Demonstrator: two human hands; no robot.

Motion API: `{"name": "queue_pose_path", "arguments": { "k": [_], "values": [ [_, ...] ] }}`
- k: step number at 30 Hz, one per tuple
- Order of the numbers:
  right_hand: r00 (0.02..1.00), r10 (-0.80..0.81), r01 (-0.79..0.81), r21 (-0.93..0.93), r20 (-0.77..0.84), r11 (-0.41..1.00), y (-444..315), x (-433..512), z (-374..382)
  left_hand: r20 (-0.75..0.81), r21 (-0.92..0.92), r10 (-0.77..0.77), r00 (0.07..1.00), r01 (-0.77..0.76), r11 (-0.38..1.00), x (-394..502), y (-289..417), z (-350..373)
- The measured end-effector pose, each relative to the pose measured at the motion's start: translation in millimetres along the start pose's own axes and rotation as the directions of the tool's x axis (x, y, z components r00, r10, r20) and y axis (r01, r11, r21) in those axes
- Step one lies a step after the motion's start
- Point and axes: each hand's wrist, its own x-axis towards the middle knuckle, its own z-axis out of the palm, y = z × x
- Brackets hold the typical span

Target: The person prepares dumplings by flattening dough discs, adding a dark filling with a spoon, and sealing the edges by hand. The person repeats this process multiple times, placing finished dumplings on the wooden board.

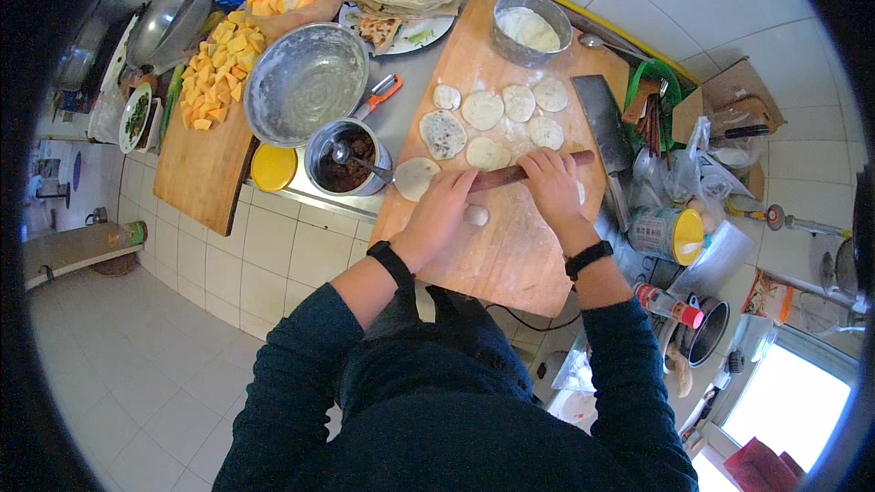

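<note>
A dark wooden rolling pin (502,178) lies across the floured wooden board (506,260). My left hand (441,208) rests on its left end and my right hand (552,181) on its right part. Just beyond the pin is a flat dough round (487,153), partly behind it. Several more flattened rounds, such as a speckled one (443,134), lie farther up the board. Beside my left hand is a larger round (417,179). A small dough piece (476,215) sits on the near side of the pin. A metal tin of flour (530,30) stands at the board's far end.
Left of the board stand a tin of dark filling (345,157) with a spoon, a large metal bowl (306,85) and an orange-handled peeler (378,97). Farther left, cut pumpkin (220,72) covers a second board. A cleaver (603,124) lies along the right edge.
</note>
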Motion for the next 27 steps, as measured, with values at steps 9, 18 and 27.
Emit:
{"name": "queue_pose_path", "arguments": {
  "k": [9,18,27],
  "values": [
    [0.998,-0.042,0.038,0.114,0.038,0.993,-52.5,-46.9,-44.2,0.134,0.350,0.003,0.991,-0.050,0.935,-44.3,7.4,-21.4],
    [0.962,0.222,-0.230,0.030,0.157,0.973,-70.4,-84.0,-12.3,0.274,0.403,-0.059,0.960,-0.059,0.913,-55.1,15.7,-1.3],
    [0.864,0.435,-0.431,-0.074,0.255,0.899,-72.5,-70.3,4.0,0.286,0.371,-0.031,0.958,-0.081,0.925,-25.6,14.6,1.9]
  ]
}}
